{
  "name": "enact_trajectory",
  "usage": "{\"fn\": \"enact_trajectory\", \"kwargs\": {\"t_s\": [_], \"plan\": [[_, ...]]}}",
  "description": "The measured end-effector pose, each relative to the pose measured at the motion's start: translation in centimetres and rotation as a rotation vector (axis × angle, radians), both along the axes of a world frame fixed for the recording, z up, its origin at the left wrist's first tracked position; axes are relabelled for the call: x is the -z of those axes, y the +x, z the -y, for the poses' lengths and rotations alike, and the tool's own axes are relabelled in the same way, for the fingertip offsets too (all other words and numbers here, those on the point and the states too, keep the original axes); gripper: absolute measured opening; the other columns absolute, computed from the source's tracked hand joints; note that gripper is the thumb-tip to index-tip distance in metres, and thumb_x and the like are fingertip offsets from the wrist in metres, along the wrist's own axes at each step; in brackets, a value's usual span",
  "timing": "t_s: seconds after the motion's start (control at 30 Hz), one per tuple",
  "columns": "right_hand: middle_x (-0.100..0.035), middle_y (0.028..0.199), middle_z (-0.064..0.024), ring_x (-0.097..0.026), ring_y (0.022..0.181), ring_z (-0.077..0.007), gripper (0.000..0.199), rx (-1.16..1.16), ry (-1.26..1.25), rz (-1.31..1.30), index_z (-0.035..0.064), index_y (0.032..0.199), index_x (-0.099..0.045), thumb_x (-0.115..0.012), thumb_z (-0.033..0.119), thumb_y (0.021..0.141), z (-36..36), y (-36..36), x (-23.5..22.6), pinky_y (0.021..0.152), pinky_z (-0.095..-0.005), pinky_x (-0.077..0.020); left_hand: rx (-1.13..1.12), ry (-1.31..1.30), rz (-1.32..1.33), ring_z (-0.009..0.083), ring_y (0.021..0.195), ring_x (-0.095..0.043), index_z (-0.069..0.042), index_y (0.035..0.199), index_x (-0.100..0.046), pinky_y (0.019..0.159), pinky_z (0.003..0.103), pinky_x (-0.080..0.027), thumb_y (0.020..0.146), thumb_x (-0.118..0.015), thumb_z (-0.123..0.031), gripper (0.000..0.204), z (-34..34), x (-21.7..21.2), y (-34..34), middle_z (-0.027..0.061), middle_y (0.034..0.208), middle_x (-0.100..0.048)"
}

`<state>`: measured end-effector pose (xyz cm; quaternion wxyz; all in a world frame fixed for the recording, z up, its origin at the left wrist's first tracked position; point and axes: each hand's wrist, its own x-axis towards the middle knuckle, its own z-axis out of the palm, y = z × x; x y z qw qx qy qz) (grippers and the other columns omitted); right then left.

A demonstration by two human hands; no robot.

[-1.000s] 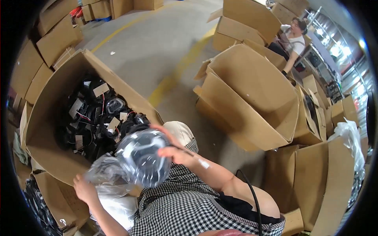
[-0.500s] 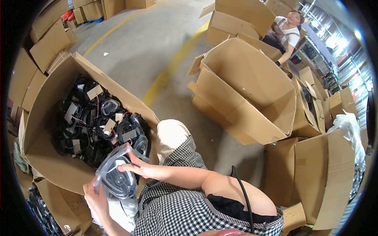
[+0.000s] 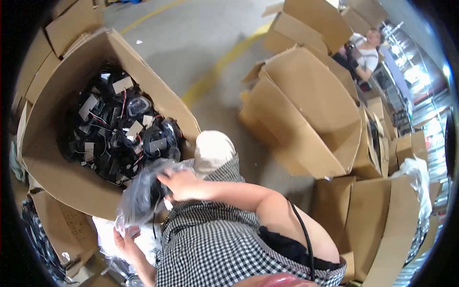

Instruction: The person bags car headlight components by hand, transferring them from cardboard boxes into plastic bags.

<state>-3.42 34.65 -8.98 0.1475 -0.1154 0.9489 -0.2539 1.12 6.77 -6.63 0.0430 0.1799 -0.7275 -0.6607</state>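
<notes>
Since the earlier frame, the dark item [image 3: 157, 192] has tipped, hiding its clear face. It sits beside the cardboard box [image 3: 71, 191], apparently partly inside a clear plastic bag [image 3: 135, 196]. The left hand [image 3: 126, 243] pinches the bag's lower edge; the right hand [image 3: 181, 184] curls around the item. Bagging seems underway; next calls for seating it deeper.

Shows a grey floor [image 3: 191, 52], marked with a broad yellow stripe [image 3: 196, 92] and a thinner yellow line [image 3: 148, 17] farther back. Carries one small white scrap [image 3: 138, 42]. Includes, at far right, metal framework [image 3: 394, 31], a long lilac panel [image 3: 398, 79] and a bright white light [image 3: 446, 71].
</notes>
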Motion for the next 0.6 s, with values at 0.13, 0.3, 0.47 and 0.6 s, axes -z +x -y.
{"fn": "enact_trajectory", "kwargs": {"t_s": [0.13, 0.3, 0.47, 0.6], "plan": [[-0.067, 0.080, -0.0117, -0.063, 0.086, -0.0278, 0.017, -0.119, 0.349, -0.407, 0.0039, 0.079, -0.072, -0.058, 0.011, 0.075, -0.9, 2.1, 5.2, 0.070, -0.0387, -0.0517, 0.040, -0.046, 0.143, 0.0171, 0.070, -0.062, -0.001, 0.111, -0.058, 0.058, 0.028, -0.050, 0.087, -0.051, -0.002, 0.025, 2.5, -0.7, -0.7, 0.0094, 0.087, -0.065], [-0.058, 0.065, -0.0066, -0.059, 0.062, -0.0207, 0.017, -0.632, 0.302, -0.664, 0.0024, 0.064, -0.066, -0.059, 0.018, 0.064, -0.3, 3.3, -5.2, 0.054, -0.0360, -0.0473, 0.187, -1.018, -0.219, 0.0283, 0.093, -0.058, 0.003, 0.105, -0.058, 0.080, 0.039, -0.045, 0.092, -0.049, -0.002, 0.016, 3.0, -2.0, -0.1, 0.0166, 0.105, -0.060], [-0.056, 0.119, -0.0179, -0.063, 0.088, -0.0248, 0.072, -0.362, -0.531, 0.063, 0.0039, 0.141, -0.029, -0.062, 0.004, 0.077, -1.8, -1.9, -10.4, 0.071, -0.0342, -0.0533, 0.131, -0.330, -0.632, 0.0237, 0.100, -0.056, -0.003, 0.109, -0.056, 0.094, 0.037, -0.044, 0.093, -0.049, -0.005, 0.018, -3.6, -2.5, -1.4, 0.0125, 0.113, -0.057], [-0.018, 0.155, -0.0101, -0.026, 0.140, -0.0287, 0.088, -0.222, -1.691, 0.441, 0.0154, 0.152, -0.003, -0.060, 0.002, 0.087, -0.2, -1.9, -10.2, 0.101, -0.0367, -0.0404, 0.630, 0.736, 0.008, 0.0228, 0.086, -0.061, -0.004, 0.105, -0.055, 0.079, 0.035, -0.052, 0.092, -0.059, -0.036, 0.035, -5.5, 0.1, -2.5, 0.0141, 0.121, -0.055]]}}
